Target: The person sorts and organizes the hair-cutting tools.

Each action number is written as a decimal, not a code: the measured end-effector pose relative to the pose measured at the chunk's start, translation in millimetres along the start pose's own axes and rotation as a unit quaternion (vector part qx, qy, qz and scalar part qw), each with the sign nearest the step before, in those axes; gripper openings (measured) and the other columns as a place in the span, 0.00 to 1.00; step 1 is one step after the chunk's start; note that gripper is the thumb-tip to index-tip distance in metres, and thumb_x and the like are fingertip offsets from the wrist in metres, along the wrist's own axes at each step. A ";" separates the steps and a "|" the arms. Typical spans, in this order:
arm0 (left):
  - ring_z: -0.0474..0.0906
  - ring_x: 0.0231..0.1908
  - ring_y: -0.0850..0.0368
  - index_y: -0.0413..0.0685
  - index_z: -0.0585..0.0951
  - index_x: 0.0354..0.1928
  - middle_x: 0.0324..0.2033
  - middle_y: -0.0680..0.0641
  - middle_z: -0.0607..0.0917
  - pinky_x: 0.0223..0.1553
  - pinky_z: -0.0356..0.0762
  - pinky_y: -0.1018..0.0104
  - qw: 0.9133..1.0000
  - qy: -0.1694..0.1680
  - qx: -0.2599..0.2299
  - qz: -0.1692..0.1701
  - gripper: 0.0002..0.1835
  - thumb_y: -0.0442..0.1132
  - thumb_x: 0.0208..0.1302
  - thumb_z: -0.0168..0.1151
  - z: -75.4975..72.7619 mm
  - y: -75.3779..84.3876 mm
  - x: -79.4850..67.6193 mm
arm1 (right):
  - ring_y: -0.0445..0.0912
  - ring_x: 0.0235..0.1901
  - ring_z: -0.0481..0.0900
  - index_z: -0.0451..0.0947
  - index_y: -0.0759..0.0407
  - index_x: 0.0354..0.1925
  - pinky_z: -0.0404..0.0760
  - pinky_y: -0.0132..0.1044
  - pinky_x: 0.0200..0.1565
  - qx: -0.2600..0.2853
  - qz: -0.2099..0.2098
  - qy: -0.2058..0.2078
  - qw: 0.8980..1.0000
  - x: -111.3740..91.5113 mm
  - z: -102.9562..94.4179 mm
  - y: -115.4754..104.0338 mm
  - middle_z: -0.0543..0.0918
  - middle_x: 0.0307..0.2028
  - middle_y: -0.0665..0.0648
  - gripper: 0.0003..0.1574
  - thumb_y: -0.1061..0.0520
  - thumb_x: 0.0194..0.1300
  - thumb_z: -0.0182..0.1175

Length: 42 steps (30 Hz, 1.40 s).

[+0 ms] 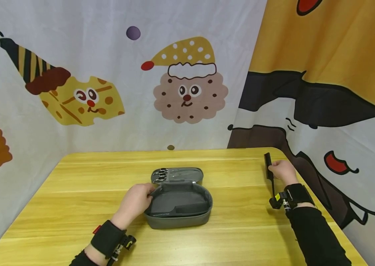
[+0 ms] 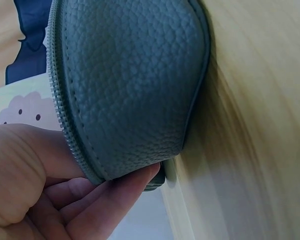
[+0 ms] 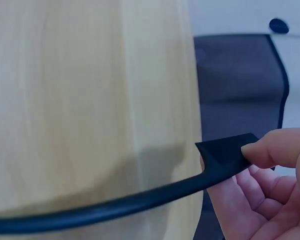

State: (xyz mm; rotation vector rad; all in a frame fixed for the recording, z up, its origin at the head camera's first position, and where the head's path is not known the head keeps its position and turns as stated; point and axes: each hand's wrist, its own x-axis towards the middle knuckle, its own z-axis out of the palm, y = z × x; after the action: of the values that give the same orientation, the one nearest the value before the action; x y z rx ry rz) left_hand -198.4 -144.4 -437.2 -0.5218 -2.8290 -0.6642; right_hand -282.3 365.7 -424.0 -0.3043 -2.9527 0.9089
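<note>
On the table sits a grey zip case [image 1: 179, 222] with its lid folded back. My left hand [image 1: 136, 201] pinches the left end of its rim, thumb inside and fingers outside. Pebbled grey leather and the zipper teeth of the case [image 2: 132, 90] fill much of the left wrist view. Off to the right, my right hand [image 1: 283, 171] holds a black tail comb [image 1: 268, 166] above the table. Thumb and fingers grip its wider part [image 3: 222, 156], and the thin tail points back toward the wrist. A long dark item [image 1: 191, 210] lies inside the case along its front wall.
Metal scissors [image 1: 161, 174] are tucked into the left side of the open lid [image 1: 185, 173]. The wooden table [image 1: 91, 184] ends at a curtain [image 1: 107, 136] with cartoon prints behind and at the right.
</note>
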 end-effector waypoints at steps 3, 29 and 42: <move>0.78 0.27 0.58 0.44 0.84 0.32 0.27 0.49 0.84 0.29 0.77 0.61 1.000 0.002 -0.001 0.001 0.09 0.23 0.54 0.67 0.1 -0.5 -0.1 | 0.50 0.24 0.80 0.66 0.58 0.19 0.65 0.36 0.26 0.033 0.009 -0.005 0.999 -2.0 2.2 -11.6 0.66 0.18 0.51 0.18 0.57 0.66 0.53; 0.74 0.25 0.61 0.42 0.85 0.36 0.27 0.50 0.83 0.28 0.76 0.62 0.999 -0.024 -0.008 -0.031 0.05 0.29 0.58 0.69 -4.3 6.1 -0.6 | 0.39 0.35 0.81 0.65 0.75 0.52 0.83 0.38 0.47 0.321 -0.016 -0.021 0.947 -20.5 33.9 -97.0 0.75 0.41 0.64 0.16 0.63 0.74 0.50; 0.72 0.22 0.58 0.41 0.83 0.41 0.24 0.50 0.79 0.24 0.71 0.62 0.999 0.004 0.022 -0.036 0.10 0.38 0.61 0.70 -18.6 20.9 5.7 | 0.39 0.32 0.83 0.68 0.74 0.45 0.84 0.35 0.41 0.366 -0.076 -0.019 0.927 -35.5 41.3 -130.6 0.78 0.36 0.64 0.09 0.66 0.72 0.52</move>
State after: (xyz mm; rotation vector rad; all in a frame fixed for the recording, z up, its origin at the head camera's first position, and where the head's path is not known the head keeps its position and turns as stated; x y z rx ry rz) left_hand -193.9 -133.8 -411.1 -0.4110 -2.8587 -0.6132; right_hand -274.2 230.1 -384.3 -0.0189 -2.3728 1.8786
